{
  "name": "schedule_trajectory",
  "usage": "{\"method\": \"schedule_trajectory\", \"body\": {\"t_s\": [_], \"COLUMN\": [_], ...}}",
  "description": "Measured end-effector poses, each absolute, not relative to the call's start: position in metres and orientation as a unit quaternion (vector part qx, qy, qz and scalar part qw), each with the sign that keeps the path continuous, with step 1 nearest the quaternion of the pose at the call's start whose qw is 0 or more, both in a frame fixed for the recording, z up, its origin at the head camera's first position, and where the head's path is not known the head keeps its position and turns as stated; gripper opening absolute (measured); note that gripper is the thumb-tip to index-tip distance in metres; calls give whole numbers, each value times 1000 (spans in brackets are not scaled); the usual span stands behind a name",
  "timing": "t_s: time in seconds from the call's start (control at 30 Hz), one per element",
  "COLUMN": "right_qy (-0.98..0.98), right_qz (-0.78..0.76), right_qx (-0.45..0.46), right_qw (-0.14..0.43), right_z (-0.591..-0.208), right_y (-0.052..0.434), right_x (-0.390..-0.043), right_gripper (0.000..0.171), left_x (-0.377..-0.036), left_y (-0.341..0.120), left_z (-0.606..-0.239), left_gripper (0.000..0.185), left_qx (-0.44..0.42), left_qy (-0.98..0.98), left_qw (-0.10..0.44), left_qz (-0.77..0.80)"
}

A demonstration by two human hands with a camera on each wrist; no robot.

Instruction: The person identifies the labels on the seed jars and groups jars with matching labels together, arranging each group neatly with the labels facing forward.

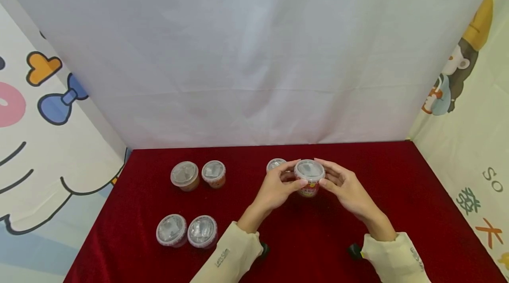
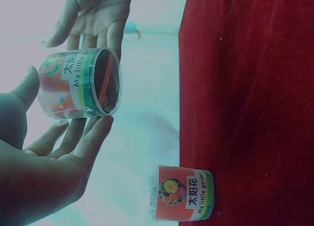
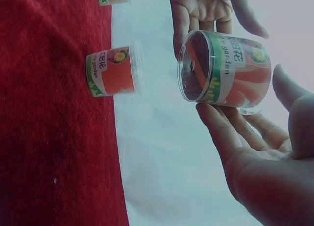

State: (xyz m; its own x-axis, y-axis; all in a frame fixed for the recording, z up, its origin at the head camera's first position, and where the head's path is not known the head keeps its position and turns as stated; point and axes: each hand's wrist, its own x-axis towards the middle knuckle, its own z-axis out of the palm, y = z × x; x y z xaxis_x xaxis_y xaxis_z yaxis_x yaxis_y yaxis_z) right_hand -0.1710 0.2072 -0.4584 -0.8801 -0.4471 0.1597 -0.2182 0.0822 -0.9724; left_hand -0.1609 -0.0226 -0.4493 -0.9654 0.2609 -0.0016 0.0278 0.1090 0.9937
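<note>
I hold one cup (image 1: 309,180) up between both hands.
My left hand (image 1: 277,188) and right hand (image 1: 345,189) cradle it off the red table (image 1: 397,186), fingers loosely curved along its sides.

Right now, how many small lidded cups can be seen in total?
6. One cup is held between the left hand and right hand; one stands just behind the left hand; two at back left; two at front left.

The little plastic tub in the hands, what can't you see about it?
- Round clear-lidded plastic tub with red label: in the head view the left hand and right hand cover its sides.
- Its print is too small there.
- Wrist views: label partly turned away; dark contents blurred.
</note>
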Motion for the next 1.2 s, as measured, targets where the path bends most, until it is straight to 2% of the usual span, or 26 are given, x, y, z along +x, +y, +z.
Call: {"method": "schedule_trajectory", "body": {"t_s": [0.5, 1.2], "right_qy": [726, 739], "right_qz": [-635, -616], "right_qx": [-242, -249], "right_qw": [106, 108], "right_z": [-465, -469], "right_y": [212, 211], "right_x": [-182, -197], "right_gripper": [58, 59], "left_x": [-168, -181], "left_y": [-21, -21], "left_z": [-452, -456], "left_gripper": [57, 59], "left_qx": [121, 124], "left_qy": [775, 791], "left_qw": [50, 51], "left_qz": [618, 597]}}
